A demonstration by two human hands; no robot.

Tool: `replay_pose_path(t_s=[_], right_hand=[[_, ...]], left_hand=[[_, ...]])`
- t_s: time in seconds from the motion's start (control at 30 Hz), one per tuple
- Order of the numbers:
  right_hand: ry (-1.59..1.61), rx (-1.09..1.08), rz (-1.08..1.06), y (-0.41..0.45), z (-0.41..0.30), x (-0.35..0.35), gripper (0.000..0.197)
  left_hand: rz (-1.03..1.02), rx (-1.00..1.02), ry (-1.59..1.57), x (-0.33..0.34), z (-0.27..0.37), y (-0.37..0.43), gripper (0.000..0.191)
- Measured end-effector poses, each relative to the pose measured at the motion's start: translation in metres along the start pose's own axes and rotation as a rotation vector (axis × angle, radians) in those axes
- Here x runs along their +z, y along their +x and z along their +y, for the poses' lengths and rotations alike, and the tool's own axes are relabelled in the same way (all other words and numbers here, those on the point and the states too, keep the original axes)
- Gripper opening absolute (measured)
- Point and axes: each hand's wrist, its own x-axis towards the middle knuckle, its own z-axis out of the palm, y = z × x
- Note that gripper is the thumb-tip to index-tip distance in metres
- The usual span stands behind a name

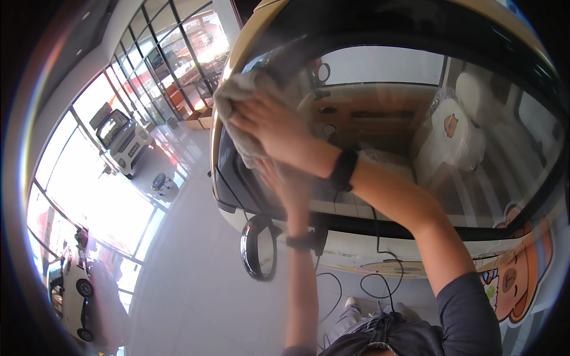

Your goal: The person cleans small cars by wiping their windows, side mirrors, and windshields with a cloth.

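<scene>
A grey cloth (244, 129) lies against the front corner of a small car's glass, by the beige pillar. My right hand (276, 127) is spread flat on it, pressing it there. Just below, my left hand (287, 184) is blurred, with its fingers apart at the cloth's lower edge; whether it touches the cloth or only the glass is unclear. Both wrists wear black bands, with dark cables near them. Through the side window (378, 129) show a tan door panel (383, 107) and a seat (458, 133) under clear plastic.
A round side mirror (259, 249) juts out below my left hand. Thin black cable (378, 285) loops beside my body. A cartoon animal decal (516, 276) marks the car's side. Beyond the pale floor (191, 267) are a white vehicle (127, 142), a wheeled stool (160, 182) and another white car (73, 289).
</scene>
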Motion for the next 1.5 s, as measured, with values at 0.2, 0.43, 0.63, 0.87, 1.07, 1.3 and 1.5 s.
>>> replay_pose_path(t_s=[0.2,0.43,0.63,0.87,1.07,1.3,1.5], right_hand=[[0.143,-0.123,-0.006,-0.026,-0.077,0.073,0.033],[0.52,0.008,-0.008,-0.112,-0.132,0.145,0.025],[0.262,-0.087,-0.253,-0.19,-0.144,0.167,0.032],[0.447,0.111,-0.351,-0.212,-0.097,0.01,0.035],[0.965,0.578,-0.455,-0.252,-0.078,-0.032,0.033],[0.569,0.547,-0.449,-0.287,-0.062,-0.11,0.029],[0.346,0.7,-0.474,-0.327,-0.046,-0.171,0.03]], left_hand=[[-0.093,-0.252,-0.003,0.007,-0.074,-0.089,0.065],[-0.357,-0.934,-0.483,-0.024,-0.012,-0.129,0.041],[0.01,-1.026,-0.892,-0.012,-0.005,-0.186,0.035],[-0.86,-0.083,-0.01,-0.043,0.039,-0.22,0.05],[-0.945,0.125,-0.156,-0.055,0.072,-0.235,0.055],[-1.042,0.351,-0.231,-0.055,0.099,-0.247,0.054],[-1.077,0.566,-0.311,-0.031,0.128,-0.241,0.042]])
